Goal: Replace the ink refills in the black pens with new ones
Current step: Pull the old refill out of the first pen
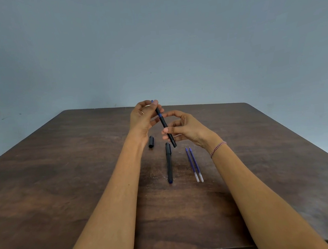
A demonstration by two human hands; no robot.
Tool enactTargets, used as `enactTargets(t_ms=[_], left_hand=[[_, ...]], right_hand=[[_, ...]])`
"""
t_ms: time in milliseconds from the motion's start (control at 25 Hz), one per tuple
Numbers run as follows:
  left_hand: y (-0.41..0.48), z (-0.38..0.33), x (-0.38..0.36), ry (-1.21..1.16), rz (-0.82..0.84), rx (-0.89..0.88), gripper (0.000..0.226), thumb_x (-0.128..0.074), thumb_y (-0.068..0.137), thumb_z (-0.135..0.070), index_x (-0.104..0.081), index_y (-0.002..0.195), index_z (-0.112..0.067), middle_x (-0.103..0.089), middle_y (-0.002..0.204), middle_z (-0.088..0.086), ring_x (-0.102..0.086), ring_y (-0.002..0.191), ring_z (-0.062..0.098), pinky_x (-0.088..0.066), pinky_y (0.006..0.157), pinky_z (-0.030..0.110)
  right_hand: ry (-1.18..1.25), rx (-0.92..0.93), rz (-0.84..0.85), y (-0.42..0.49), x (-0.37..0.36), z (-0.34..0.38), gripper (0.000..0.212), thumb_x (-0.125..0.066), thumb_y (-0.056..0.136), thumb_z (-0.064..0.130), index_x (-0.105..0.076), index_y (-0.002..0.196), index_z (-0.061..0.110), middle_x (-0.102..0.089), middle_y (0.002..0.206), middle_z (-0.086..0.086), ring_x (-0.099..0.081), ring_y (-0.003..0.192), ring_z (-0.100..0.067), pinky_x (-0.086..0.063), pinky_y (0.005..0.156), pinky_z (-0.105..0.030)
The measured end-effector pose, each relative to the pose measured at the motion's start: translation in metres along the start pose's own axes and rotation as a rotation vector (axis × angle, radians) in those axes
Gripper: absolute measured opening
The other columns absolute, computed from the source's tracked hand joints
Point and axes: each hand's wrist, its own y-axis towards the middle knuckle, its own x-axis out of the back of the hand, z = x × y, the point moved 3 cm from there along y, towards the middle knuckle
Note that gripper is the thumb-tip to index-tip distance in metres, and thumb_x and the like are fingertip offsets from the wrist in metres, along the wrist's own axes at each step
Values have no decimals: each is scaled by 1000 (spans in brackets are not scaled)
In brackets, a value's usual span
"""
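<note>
A: Okay, fingers first. What's gripping what?

B: Your fingertips (155, 103) on the left hand (141, 116) pinch the far end of the uncapped black pen (164, 122), where a bit of blue pokes out. Your right hand (187, 128) pinches the lower barrel between thumb (166, 130) and fingers. The pen is tilted in the air above the wooden table (64, 172), far end up.

A: How will it handle?

B: Light, stiff and smooth plastic, I'd say. It'll likely slip if you twist with loose fingers. Hold the barrel firm with your right and work the front section with your left. The refill inside is probably thin and bendy, so draw it straight.

A: And the rest?

B: The cap (151, 141) lies under your left wrist. The second black pen (169, 162) lies capped on the table between your forearms. Two blue refills (194, 164) lie side by side just right of it, near your right wrist. There's a ring (142, 112) on your left hand and a bracelet (218, 149) on your right wrist.
</note>
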Motion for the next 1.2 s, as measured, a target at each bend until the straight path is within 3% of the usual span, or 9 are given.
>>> enactTargets(t_ms=[120,280,480,600,720,1000,1200], left_hand=[[-1,-1,-2,-1,86,53,16,-47,96,-28,-57,106,-20,-71,98,4,-68,91,18,-54,82,33],[0,1,-2,129,164,39,23,-43,98,-17,-65,105,-20,-71,101,1,-67,98,16,-49,91,36],[-2,0,3,156,3,28,7,-61,88,-16,-63,95,-18,-69,89,1,-67,83,12,-53,78,28],[-1,-1,6,150,-94,8,10,-68,83,-16,-60,86,-20,-68,84,-1,-66,79,11,-52,78,30],[-1,-3,8,163,-155,-21,12,-70,82,-19,-59,86,-22,-68,84,-4,-65,77,9,-48,69,25],[-3,-6,7,160,-179,-34,13,-71,81,-19,-60,88,-20,-69,84,-1,-64,72,10,-49,59,20],[-3,-9,8,135,-199,-75,13,-70,82,-20,-60,89,-20,-69,82,-1,-65,68,7,-50,57,18]], right_hand=[[-10,1,-22,0,3,-1,39,-68,84,3,-55,115,24,-72,85,-9,-73,75,-17,-58,70,-28],[-7,1,-37,0,5,0,38,-68,84,4,-56,114,24,-72,85,-9,-73,75,-17,-57,66,-26],[-37,-9,-35,-1,4,0,37,-69,84,4,-57,112,25,-70,89,-15,-73,73,-17,-57,66,-26],[-85,-11,-36,0,3,-1,40,-70,82,3,-56,116,21,-69,88,-17,-73,73,-18,-58,68,-28],[-152,-7,-44,2,3,-2,42,-71,82,3,-55,117,19,-69,85,-15,-72,75,-23,-60,73,-34],[-280,20,-36,0,-1,0,38,-68,84,8,-50,114,22,-68,85,-9,-73,75,-21,-57,66,-26],[-287,31,-20,0,-1,1,37,-68,85,8,-50,115,21,-67,83,-9,-73,75,-20,-59,70,-29]])
